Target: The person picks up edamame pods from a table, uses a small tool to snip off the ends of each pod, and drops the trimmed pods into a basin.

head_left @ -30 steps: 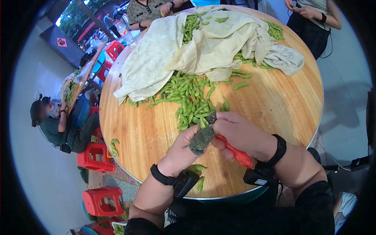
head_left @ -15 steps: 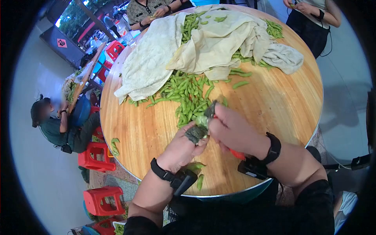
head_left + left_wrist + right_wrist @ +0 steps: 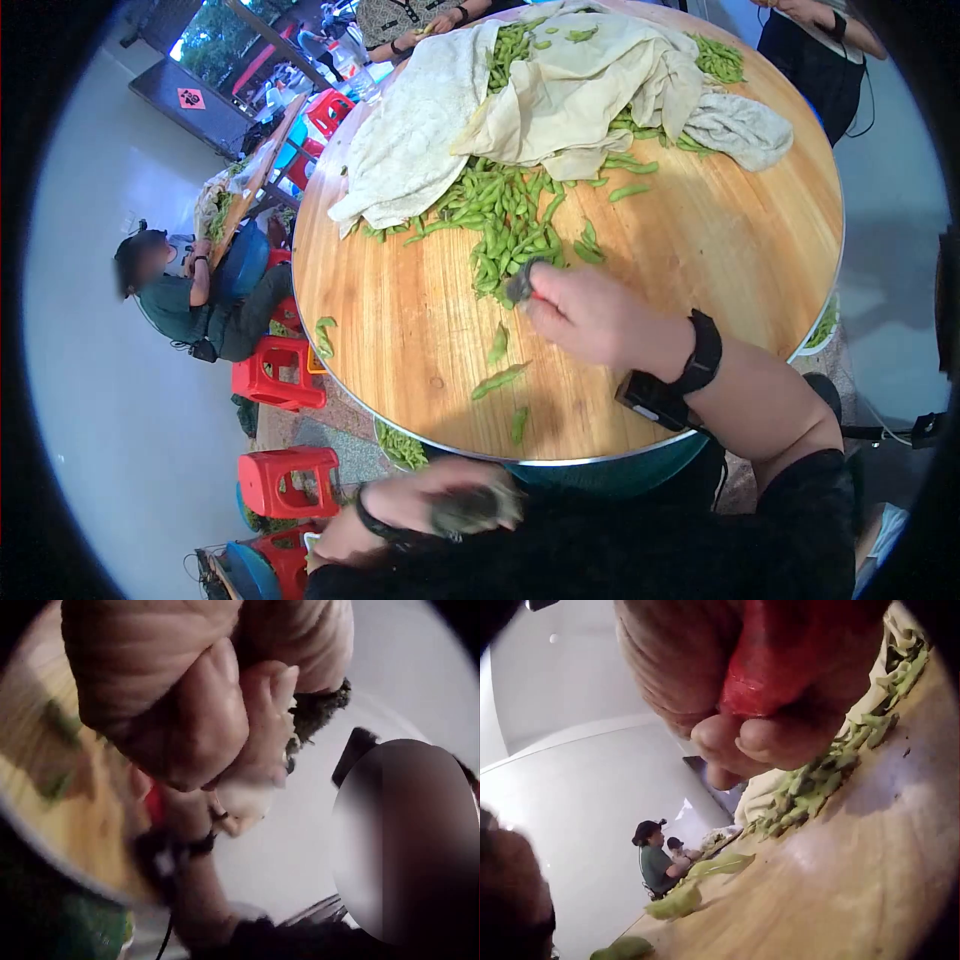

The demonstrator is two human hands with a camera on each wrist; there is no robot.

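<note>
In the head view my right hand (image 3: 600, 320) is low over the wooden table (image 3: 680, 260), near the heap of green bean pods (image 3: 510, 215). Its fingers grip an elongated red object (image 3: 769, 667), most of it hidden in the palm. A dark wrap (image 3: 521, 282) covers a digit of this hand. My left hand (image 3: 405, 500), blurred, is below the table's near edge, in front of my body; it wears a dark wrap (image 3: 468, 508) too. The left wrist view shows its fingers (image 3: 214, 712) bent inward; I cannot tell whether they hold something. Loose pods (image 3: 498, 381) lie between the hands.
Pale cloths (image 3: 590, 95) cover much of the heap. A container of pods (image 3: 400, 446) stands under the near rim, another (image 3: 824, 325) at right. Red stools (image 3: 290, 482) stand at left. A seated person (image 3: 185, 295) is at left; others stand across the table.
My left hand has left the right hand and dropped toward my body, past the table edge. The right hand has stayed over the table with the red object. The head view has shifted slightly.
</note>
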